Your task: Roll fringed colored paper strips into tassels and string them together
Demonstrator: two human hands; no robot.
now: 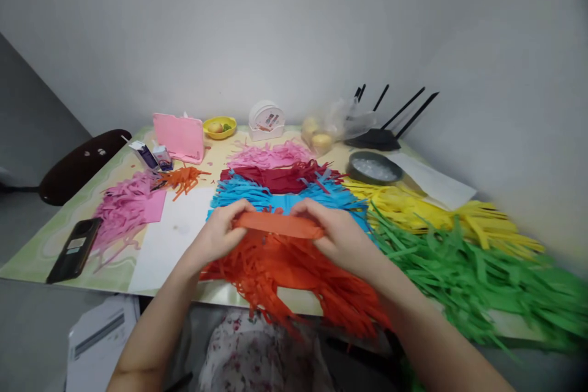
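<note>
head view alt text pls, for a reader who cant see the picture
A left hand and a right hand pinch the top band of orange fringed paper at the near edge of a table. Around it lie blue fringe, green fringe, yellow fringe and pink fringe, with a dark phone at the far left.

the orange fringe [298, 269] hides the table [50, 239] edge, and the green fringe [482, 282] blurs rightward.

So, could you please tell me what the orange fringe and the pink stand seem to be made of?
The orange fringe looks like thin matte paper, cut into limp, creased strips; the pink stand is probably smooth plastic, standing stiff.
</note>
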